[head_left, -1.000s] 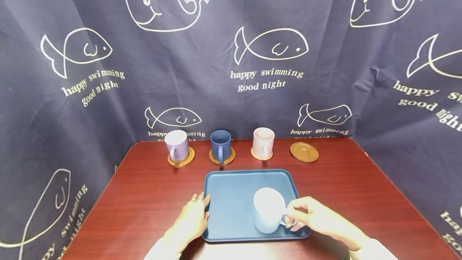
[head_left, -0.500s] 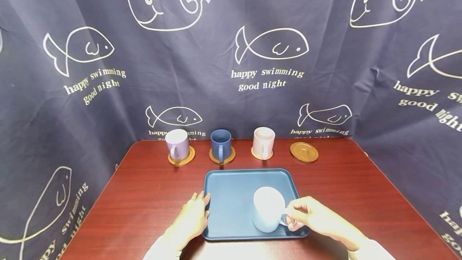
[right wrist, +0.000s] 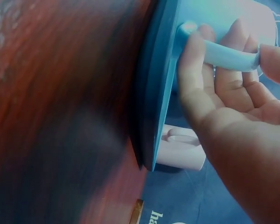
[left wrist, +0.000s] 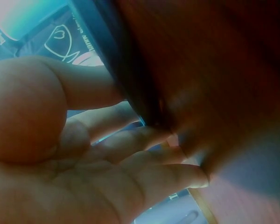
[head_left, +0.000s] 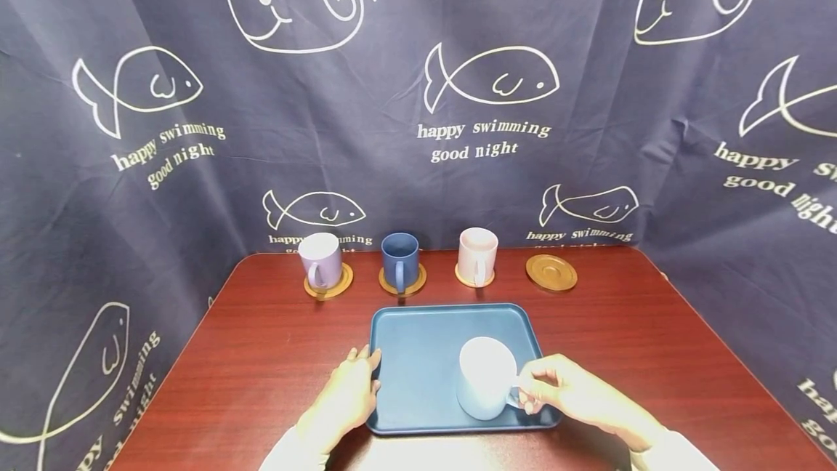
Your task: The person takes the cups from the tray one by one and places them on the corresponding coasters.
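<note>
On the blue rectangular tray (head_left: 415, 376) stands a light blue mug (head_left: 482, 384), upright in the right half. My right hand (head_left: 569, 391) grips its handle from the right, fingers curled round it; the right wrist view shows the handle (right wrist: 231, 57) between thumb and fingers. At the tray's left rim rests my left hand (head_left: 346, 391), with fingers fairly straight and touching the edge. In the left wrist view the thumb meets the dark rim (left wrist: 107, 51) while the other fingers extend beside it.
Behind the tray, a purple mug (head_left: 322, 262), a navy mug (head_left: 400, 262) and a pink mug (head_left: 477, 256) stand on round wooden coasters. A bare coaster (head_left: 551, 272) lies at the back right. Dark fabric with fish prints (head_left: 366, 129) surrounds the red-brown table (head_left: 275, 355).
</note>
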The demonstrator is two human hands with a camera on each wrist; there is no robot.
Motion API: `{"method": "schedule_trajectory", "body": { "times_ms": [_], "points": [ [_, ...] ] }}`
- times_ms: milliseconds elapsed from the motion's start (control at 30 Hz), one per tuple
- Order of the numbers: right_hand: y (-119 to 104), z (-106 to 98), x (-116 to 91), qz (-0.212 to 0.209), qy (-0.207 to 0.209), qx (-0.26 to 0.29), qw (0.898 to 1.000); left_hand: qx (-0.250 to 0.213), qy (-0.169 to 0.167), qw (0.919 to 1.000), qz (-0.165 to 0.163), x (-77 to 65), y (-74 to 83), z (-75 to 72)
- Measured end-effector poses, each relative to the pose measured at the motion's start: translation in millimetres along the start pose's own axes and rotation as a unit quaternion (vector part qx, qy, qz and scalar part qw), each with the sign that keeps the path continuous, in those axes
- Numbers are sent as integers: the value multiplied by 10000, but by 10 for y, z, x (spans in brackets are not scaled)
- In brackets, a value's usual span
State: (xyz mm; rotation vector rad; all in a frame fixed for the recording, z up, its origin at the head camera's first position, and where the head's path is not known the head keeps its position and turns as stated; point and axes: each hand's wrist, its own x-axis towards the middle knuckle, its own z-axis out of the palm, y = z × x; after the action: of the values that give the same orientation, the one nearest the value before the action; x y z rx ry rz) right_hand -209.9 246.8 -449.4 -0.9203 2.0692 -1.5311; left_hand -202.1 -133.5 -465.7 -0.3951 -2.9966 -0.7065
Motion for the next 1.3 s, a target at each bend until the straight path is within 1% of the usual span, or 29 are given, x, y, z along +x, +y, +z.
{"method": "schedule_trajectory", "body": {
  "times_ms": [233,467,733,867,1033,1200,1300],
  "points": [
    [1,-9,-8,341,79,-169,9992,-14,80,9999,93,-9,-25,18],
    [-1,11,-3,71,131,-338,9993,-43,29,10000,35,-4,-23,2],
    [30,26,-6,-207,62,-80,9997,-40,33,10000,65,-12,-17,7],
    [24,31,-8,-347,134,-103,9993,-68,40,9999,82,-10,-12,11],
    [-4,31,-17,-303,233,-170,9991,-13,39,9999,100,-12,-11,7],
    [-69,22,-14,-154,508,-321,9981,-6,119,9998,159,-12,-18,8],
    [-118,15,-6,-107,666,-408,9969,-38,112,9998,156,-18,-17,8]
  ]
}}
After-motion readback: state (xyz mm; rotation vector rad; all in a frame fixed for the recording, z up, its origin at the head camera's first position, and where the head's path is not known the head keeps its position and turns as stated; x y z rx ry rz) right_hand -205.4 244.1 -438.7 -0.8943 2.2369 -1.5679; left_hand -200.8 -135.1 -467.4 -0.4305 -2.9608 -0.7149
